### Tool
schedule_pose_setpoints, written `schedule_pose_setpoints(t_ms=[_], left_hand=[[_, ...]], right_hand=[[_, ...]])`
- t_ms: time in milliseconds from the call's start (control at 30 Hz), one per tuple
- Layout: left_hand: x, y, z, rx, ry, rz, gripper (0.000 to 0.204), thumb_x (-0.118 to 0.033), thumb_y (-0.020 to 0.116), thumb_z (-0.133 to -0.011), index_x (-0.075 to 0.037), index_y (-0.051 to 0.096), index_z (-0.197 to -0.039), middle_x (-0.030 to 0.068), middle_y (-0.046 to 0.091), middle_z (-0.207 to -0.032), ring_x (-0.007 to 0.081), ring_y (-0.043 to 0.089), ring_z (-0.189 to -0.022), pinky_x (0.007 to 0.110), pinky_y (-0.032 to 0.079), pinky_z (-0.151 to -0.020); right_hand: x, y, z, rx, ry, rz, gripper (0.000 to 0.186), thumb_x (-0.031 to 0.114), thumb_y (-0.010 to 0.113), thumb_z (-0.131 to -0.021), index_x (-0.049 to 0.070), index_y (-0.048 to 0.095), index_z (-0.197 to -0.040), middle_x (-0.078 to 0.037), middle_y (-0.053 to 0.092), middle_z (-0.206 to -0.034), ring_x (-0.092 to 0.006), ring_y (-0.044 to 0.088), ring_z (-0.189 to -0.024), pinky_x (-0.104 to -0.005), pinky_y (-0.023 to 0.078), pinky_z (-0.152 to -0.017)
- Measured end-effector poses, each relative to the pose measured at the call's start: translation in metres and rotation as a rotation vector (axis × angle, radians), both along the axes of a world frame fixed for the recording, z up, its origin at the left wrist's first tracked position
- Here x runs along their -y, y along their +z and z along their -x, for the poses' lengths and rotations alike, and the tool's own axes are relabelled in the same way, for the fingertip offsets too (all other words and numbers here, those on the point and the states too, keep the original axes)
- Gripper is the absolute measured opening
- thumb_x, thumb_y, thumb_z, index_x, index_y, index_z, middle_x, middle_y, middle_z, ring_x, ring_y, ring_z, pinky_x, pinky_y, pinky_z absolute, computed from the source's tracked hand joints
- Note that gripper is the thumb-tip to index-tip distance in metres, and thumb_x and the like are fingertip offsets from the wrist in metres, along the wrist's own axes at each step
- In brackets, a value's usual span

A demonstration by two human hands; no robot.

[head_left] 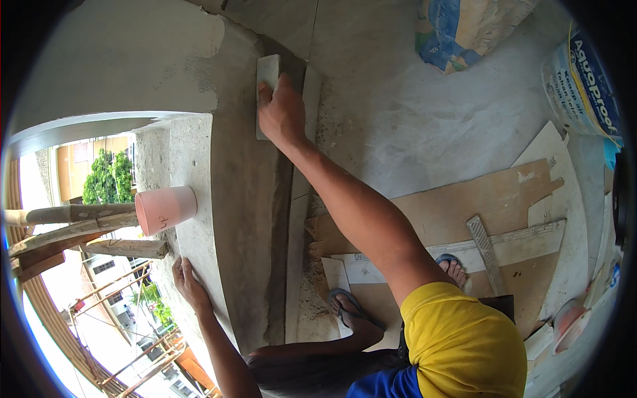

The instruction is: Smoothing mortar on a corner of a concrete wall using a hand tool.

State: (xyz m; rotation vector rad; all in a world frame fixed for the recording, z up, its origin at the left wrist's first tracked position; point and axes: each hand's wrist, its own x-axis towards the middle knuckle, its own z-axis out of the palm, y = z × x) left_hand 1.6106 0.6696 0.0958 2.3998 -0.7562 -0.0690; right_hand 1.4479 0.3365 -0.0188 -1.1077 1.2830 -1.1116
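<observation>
My right hand (284, 114) grips a flat, grey, rectangular plastering float (268, 68), fingers wrapped about its back. The float lies against the grey plastered wall (242, 199) under the window opening, near its upper corner; its handle is hidden by my hand. On the rough concrete sill (199, 152) my left hand (190, 286) rests with its fingers stretched out, holding nothing. Farther along the sill, a pink plastic cup (169, 207) lies close to my left hand but apart from it.
Outside the opening are wooden poles (73, 215) and bamboo scaffolding. Cardboard sheets (458, 199) cover the floor under my sandalled feet, with a metal strip (486, 249) on them. A paper sack (464, 33) and a labelled bucket (577, 93) stand at the far right.
</observation>
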Motion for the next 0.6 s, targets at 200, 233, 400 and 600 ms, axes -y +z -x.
schedule_pose_setpoints(t_ms=[200, 233, 400, 600], left_hand=[[0.006, 0.004, 0.005, 0.035, -0.012, -0.039, 0.038, -0.03, 0.053, -0.097, 0.004, 0.06, -0.114, 0.0089, 0.062, -0.1, 0.0155, 0.052, -0.094, 0.03, 0.039, -0.09], [0.006, 0.003, 0.004, 0.034, -0.015, -0.037, 0.038, -0.03, 0.053, -0.097, 0.004, 0.06, -0.114, 0.0089, 0.062, -0.1, 0.0155, 0.052, -0.094, 0.03, 0.039, -0.09], [0.003, 0.005, 0.002, 0.021, 0.018, -0.033, 0.038, -0.031, 0.053, -0.097, 0.004, 0.06, -0.112, 0.0082, 0.061, -0.1, 0.0152, 0.051, -0.092, 0.03, 0.039, -0.088], [0.007, 0.0, 0.002, 0.015, -0.008, -0.03, 0.037, -0.031, 0.053, -0.097, 0.003, 0.061, -0.109, 0.0076, 0.061, -0.096, 0.0151, 0.051, -0.09, 0.03, 0.039, -0.087]], right_hand=[[0.007, -0.006, 0.012, -0.042, 0.016, 0.009, 0.033, 0.028, 0.054, -0.094, -0.005, 0.051, -0.094, -0.029, 0.061, -0.079, -0.0476, 0.061, -0.08, -0.0529, 0.046, -0.069], [0.01, -0.01, 0.013, -0.023, 0.026, -0.035, 0.033, 0.029, 0.055, -0.094, -0.004, 0.051, -0.094, -0.029, 0.062, -0.08, -0.0476, 0.061, -0.081, -0.0525, 0.046, -0.069], [0.005, 0.038, 0.005, 0.038, 0.073, 0.149, 0.032, 0.029, 0.053, -0.094, -0.002, 0.052, -0.095, -0.027, 0.065, -0.083, -0.0455, 0.063, -0.082, -0.0522, 0.049, -0.074], [0.016, -0.056, 0.009, -0.002, -0.009, -0.107, 0.032, 0.029, 0.054, -0.093, -0.004, 0.053, -0.095, -0.028, 0.064, -0.086, -0.0462, 0.063, -0.086, -0.0521, 0.049, -0.075]])
